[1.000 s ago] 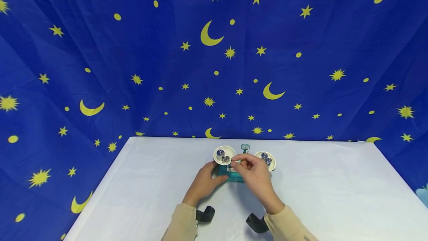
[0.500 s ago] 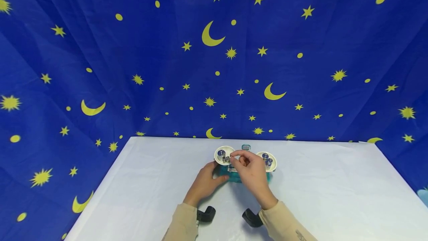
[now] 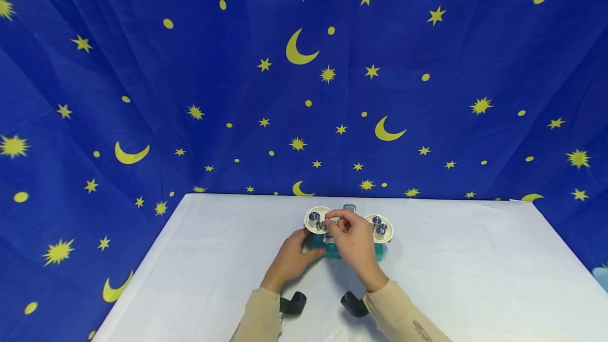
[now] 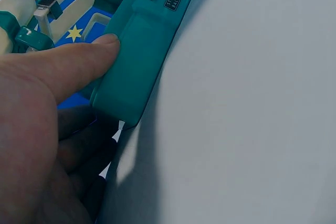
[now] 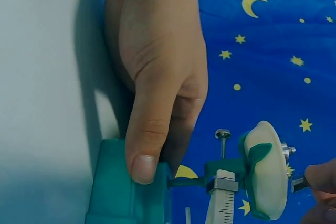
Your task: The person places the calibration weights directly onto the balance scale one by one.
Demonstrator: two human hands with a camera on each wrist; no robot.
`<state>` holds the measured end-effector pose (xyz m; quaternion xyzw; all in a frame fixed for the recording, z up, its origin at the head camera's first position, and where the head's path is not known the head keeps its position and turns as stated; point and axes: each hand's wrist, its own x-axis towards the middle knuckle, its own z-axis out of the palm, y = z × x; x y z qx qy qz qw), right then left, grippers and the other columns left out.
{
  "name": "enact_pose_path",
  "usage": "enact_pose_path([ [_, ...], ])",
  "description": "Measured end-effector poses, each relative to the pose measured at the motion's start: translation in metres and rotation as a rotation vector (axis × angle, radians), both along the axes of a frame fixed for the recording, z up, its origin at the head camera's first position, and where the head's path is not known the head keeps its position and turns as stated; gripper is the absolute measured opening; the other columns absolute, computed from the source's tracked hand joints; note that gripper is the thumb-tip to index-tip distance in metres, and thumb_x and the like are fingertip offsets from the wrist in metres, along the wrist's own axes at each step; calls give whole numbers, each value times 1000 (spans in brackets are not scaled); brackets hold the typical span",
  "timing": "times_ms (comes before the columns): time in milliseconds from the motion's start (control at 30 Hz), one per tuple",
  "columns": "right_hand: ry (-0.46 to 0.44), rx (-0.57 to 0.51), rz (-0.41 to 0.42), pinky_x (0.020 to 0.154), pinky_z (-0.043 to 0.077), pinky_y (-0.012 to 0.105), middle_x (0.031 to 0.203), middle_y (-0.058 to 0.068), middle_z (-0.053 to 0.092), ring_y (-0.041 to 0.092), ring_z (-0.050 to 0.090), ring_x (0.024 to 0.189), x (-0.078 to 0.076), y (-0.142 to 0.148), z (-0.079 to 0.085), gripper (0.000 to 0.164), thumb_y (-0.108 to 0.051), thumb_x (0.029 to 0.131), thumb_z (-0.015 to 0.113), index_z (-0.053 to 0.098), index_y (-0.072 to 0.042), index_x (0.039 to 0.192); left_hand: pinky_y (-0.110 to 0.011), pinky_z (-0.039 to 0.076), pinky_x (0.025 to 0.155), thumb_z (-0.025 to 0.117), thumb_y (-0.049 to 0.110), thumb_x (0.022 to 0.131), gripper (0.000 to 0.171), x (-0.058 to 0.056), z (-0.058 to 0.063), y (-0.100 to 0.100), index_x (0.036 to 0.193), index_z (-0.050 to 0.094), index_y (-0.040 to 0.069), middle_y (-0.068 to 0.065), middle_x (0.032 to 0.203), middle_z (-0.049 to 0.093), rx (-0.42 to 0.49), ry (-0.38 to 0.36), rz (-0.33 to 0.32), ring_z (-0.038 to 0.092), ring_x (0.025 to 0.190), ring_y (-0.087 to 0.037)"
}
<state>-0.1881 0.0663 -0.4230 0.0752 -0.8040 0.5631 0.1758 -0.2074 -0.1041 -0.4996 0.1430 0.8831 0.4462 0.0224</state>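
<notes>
A teal student balance with two cream pans stands on the white table. My left hand grips its left end, thumb on the front of the base, the other fingers behind. My right hand is over the left pan. It pinches a small metal weight between thumb and fingertips, held beside the pan's upper face in the right wrist view. On the left pan sit a larger silver weight and a smaller one. Several silver weights rest on the right pan. The right hand hides the balance's middle.
The white table reaches back to a blue cloth with yellow stars and moons. Black wrist mounts, one at the left wrist and one at the right wrist, stick out low over the table.
My right hand and forearm have shifted a little to the left, and the fingertips are now further over the left pan. The left hand keeps its grip on the balance.
</notes>
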Motion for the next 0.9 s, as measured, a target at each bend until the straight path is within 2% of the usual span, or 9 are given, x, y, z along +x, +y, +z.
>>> enact_pose_path([
  [333, 79, 90, -39, 49, 33, 22, 57, -8, 45, 6, 38, 50, -3, -4, -2, 6, -6, 89, 73, 77, -8, 92, -51, 38, 115, 74, 34, 92, 69, -1, -2, 0, 145, 50, -2, -20, 144, 54, 8, 39, -10, 48, 136, -35],
  [600, 117, 156, -80, 44, 31, 21, 55, -9, 43, 5, 37, 48, -5, -8, -4, 5, -7, 88, 74, 77, -7, 92, -51, 38, 114, 74, 33, 92, 68, -1, -2, 1, 145, 50, -2, -20, 144, 54, -2, 36, -4, 48, 136, -35],
  [900, 138, 216, -130, 46, 30, 24, 53, -11, 41, 6, 36, 47, -6, -13, -4, 5, -8, 88, 75, 78, -7, 92, -51, 38, 114, 74, 36, 92, 68, -1, -2, 1, 145, 51, 0, -19, 143, 55, -8, 35, 5, 49, 135, -33],
])
